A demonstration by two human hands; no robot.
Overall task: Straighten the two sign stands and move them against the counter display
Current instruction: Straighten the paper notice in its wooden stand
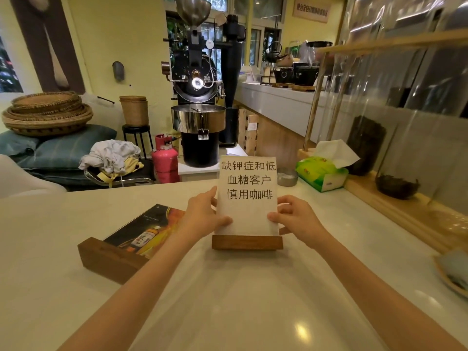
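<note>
From the head camera, the person is standing at a pale counter [63,236], both bare arms reaching toward the centre of the frame. The left hand [202,214] is gripping the left edge of the white sign stand [247,198], thumb lying across the front of the card, and the right hand [296,216] is pinching the right edge the same way. The stand is sitting upright and facing the camera, its printed card rising out of a wooden base [247,242] resting on the counter.

Just to its left, the second sign stand [131,236] is lying flat on its back, skewed diagonally, its dark poster card showing a bottle.

To the upper right, a green tissue box [321,174] and a small metal dish [287,176] are sitting near the glass counter display [405,117], in the stretch between the upright stand and the display's wooden ledge. A black coffee roaster [197,97] is standing beyond the counter, with a pink gas cylinder [166,160] beside it.
</note>
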